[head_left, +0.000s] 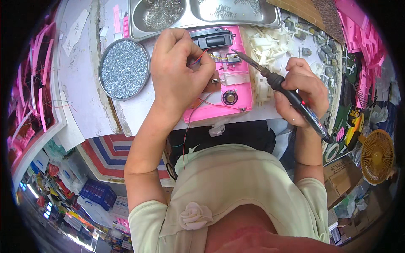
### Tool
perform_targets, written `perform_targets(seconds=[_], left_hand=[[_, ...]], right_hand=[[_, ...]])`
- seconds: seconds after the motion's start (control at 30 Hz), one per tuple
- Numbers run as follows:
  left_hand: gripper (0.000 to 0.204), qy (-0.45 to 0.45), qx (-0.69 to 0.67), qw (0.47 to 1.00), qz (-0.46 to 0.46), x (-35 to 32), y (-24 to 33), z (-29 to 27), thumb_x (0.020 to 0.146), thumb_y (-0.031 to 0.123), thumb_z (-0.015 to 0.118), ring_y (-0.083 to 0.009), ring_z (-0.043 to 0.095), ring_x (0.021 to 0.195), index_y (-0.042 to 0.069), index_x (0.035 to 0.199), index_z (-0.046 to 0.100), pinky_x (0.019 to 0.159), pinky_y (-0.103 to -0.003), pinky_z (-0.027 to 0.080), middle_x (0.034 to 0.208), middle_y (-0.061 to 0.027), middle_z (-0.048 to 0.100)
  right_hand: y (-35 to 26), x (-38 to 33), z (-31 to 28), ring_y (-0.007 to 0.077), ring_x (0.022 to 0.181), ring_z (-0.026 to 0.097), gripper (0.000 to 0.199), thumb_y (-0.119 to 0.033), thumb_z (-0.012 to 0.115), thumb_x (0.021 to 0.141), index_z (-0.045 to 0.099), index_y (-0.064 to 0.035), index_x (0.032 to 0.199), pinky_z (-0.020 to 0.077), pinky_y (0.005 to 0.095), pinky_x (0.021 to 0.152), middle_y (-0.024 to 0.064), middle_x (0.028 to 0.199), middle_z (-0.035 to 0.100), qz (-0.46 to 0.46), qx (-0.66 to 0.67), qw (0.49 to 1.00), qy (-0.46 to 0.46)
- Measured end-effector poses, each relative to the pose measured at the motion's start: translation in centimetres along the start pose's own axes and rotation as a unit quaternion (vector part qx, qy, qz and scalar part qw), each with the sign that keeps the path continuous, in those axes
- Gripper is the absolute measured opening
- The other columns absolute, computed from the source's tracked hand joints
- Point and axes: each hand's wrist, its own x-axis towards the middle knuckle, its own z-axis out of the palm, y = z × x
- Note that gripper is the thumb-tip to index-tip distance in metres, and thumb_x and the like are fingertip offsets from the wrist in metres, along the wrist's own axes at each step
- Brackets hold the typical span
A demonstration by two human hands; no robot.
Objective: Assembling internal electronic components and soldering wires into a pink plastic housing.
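A pink plastic housing [248, 90] lies on the bench before me, fitted with a black module [216, 40], a small round speaker [230, 97] and a brown circuit board [213, 83]. My right hand [304, 90] grips a black soldering iron [291, 96] like a pen. Its tip reaches over the housing, close to a small motor-like part [233, 58] with yellow wires. Over the housing's left side, my left hand [179, 63] pinches thin red and blue wires [201, 57] between thumb and fingertips. Its fingers partly hide the board and the wire ends.
A round tin of small screws [125, 69] stands left of my hand. Behind is a steel tray [192, 30] holding springs and small metal pieces. White plastic parts [270, 44] and grey motors [327, 55] pile up at right. A yellow fan [377, 157] stands at far right.
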Motion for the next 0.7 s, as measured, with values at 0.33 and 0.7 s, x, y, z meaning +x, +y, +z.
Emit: perform_targets(seconds=[0.33, 0.7], left_hand=[[0.019, 0.001, 0.024, 1.000, 0.013, 0.3, 0.5, -0.3, 0.067, 0.001, 0.077, -0.0268, 0.058, 0.075, 0.002, 0.078, 0.061, 0.063, -0.037, 0.049, 0.092, -0.0108, 0.057], [0.021, -0.227, 0.044, 0.969, 0.088, 0.1, 4.4, -0.3, 0.081, 0.003, 0.078, -0.0215, 0.065, 0.075, 0.006, 0.100, 0.071, 0.065, -0.032, 0.053, 0.095, -0.0066, 0.065]], right_hand=[[0.2, -1.2, -1.5, 0.0225, 0.057, 0.053, 0.033, 0.003, 0.077, 0.068, 0.061, -0.0010, 0.097, 0.0522, 0.0397, 0.069, 0.0083, 0.076, 0.065, 0.016, -0.016, 0.999, 0.029], [0.0, -2.9, -3.5, 0.0204, 0.058, 0.053, 0.032, 0.003, 0.076, 0.069, 0.062, 0.0010, 0.097, 0.0514, 0.0386, 0.071, 0.0090, 0.075, 0.063, 0.034, -0.016, 0.997, 0.066]])
